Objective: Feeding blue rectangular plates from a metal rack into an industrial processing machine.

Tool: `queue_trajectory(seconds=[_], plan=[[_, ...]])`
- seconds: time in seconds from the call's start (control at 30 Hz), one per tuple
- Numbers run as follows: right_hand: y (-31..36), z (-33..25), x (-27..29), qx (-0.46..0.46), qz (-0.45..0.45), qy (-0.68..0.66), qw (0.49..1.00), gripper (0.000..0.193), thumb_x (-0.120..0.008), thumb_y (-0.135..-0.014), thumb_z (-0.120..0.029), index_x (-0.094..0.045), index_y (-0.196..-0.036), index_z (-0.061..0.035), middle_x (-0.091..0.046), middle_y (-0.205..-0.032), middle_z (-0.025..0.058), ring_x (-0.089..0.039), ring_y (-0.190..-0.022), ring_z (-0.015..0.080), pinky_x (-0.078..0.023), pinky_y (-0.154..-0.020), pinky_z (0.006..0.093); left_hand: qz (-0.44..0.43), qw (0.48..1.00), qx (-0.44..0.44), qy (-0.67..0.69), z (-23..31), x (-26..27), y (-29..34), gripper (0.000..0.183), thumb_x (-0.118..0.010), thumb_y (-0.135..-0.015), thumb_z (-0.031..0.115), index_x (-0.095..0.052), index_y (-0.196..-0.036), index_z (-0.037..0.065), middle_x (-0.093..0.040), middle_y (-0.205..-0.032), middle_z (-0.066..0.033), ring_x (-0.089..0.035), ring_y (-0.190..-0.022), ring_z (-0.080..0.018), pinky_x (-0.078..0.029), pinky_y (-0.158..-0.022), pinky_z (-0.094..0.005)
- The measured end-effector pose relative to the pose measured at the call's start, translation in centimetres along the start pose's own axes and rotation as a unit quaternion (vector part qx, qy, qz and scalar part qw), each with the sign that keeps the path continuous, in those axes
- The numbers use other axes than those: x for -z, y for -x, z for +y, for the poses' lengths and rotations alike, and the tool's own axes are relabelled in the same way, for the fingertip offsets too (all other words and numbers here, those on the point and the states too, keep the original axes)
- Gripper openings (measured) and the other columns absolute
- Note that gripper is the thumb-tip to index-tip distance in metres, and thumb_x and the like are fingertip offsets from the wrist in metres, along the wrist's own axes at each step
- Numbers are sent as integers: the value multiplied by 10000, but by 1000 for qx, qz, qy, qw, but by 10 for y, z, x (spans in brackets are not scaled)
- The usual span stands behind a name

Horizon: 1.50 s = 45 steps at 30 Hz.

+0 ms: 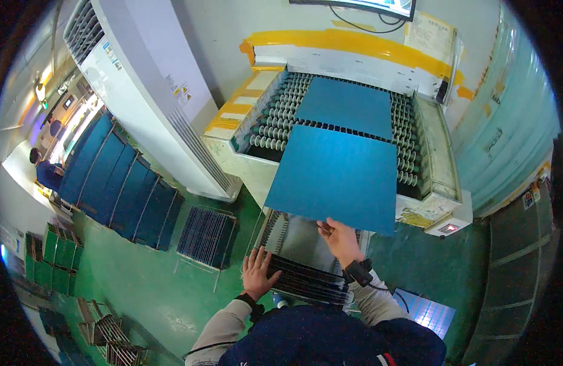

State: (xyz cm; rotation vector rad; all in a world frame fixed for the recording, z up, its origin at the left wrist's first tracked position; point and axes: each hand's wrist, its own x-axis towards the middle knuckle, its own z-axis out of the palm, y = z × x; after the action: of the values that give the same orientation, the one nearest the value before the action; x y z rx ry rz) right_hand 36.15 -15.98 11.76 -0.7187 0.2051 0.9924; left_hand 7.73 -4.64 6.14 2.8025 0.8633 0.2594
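A large blue flat panel (335,177) lies partly over the front end of a roller conveyor (407,160), its near edge reaching out towards me. My right hand (342,239) pinches that near edge between thumb and fingers. Just beyond, a second blue panel (348,107) rests flat on the white rollers. Below the near panel stands a slotted rack (274,235), with several dark panels (309,282) standing close together in its near part. My left hand (257,276), fingers spread, is at the rack's left side beside these panels. Both wrists wear black bands.
A tall white air conditioner (153,104) stands left of the conveyor. Racks of dark panels (206,236) and a long row of blue panels (120,177) occupy the left floor. Empty racks (110,335) lie lower left. Grey panelling (507,274) rises at right. A person (48,171) works far left.
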Motion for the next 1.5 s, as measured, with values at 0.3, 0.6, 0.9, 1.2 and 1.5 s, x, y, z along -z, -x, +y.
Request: queue_trajectory(seconds=[0.3, 0.6, 0.9, 1.2, 1.5], plan=[[-16, -15, -12, 27, -36, 169, 985, 137, -658, -940, -150, -622, -1003, -34, -698, -963, 117, -656, -840, 229, -532, -752, 372, -9, 1000, 4, -5, -3, -6, -1, 787, -644, -873, 561, -427, -1510, 154, -309, -1611, -116, -250, -1491, -348, -188, -1196, -529], [-38, -25, -24, 36, -37, 172, 984, 164, -635, -953, -172, -637, -1001, -15, -711, -963, 134, -645, -806, 209, -532, -753, 353, -22, 1000, 16, -10, 2, 0, -4, 768, -626, -880, 579, -458, -1489, 142, -305, -1613, -116, -252, -1490, -347, -186, -1198, -524], [-54, -33, -30, 15, -63, 157, 986, 234, -625, -976, -230, -635, -1020, -1, -707, -946, 121, -631, -757, 187, -529, -728, 350, -29, 999, 16, 3, 0, -1, -2, 814, -633, -877, 575, -391, -1533, 157, -285, -1624, -123, -230, -1496, -374, -165, -1201, -540], [-75, -38, -30, 18, -74, 136, 988, 258, -614, -985, -268, -626, -1022, -13, -692, -937, 98, -627, -797, 185, -522, -739, 351, -7, 1000, 16, 5, 1, -1, 0, 769, -641, -873, 584, -452, -1492, 169, -316, -1600, -118, -235, -1496, -327, -189, -1197, -533], [-86, -44, -37, 30, -71, 89, 993, 251, -611, -993, -275, -616, -1056, -32, -694, -960, 88, -633, -812, 184, -512, -742, 341, 25, 1000, 6, 4, 3, 2, 3, 740, -685, -841, 563, -524, -1425, 137, -413, -1502, -162, -318, -1443, -361, -240, -1171, -541]])
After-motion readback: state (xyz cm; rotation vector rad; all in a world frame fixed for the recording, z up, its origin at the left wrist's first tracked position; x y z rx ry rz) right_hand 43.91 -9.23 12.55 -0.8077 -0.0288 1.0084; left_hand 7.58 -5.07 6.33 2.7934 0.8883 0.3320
